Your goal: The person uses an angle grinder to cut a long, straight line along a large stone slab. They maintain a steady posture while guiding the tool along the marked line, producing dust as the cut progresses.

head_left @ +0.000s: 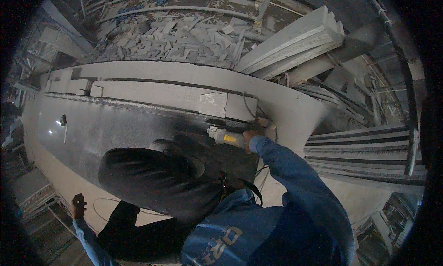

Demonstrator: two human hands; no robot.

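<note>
An angle grinder [226, 136] with a grey body and a yellow label is gripped at its rear end by my right hand [250, 139]. Its dark disc lies close to the far edge of a dark polished slab [106, 120]. I cannot tell whether the disc touches the stone. Along that edge runs a long pale stone strip [152, 91], with a shorter pale block [242, 107] at its right end. Out to the lower left, my left hand [79, 205] is held away from the slab, fingers loosely curled and apart, with nothing visible in it.
My bent leg in dark trousers [147, 180] rests over the slab. Broken stone offcuts [184, 40] are heaped beyond the pale surface. Long slabs [295, 42] lean at the far right, and stacked strips [360, 146] lie below them. A small dark object [63, 120] sits on the slab's left.
</note>
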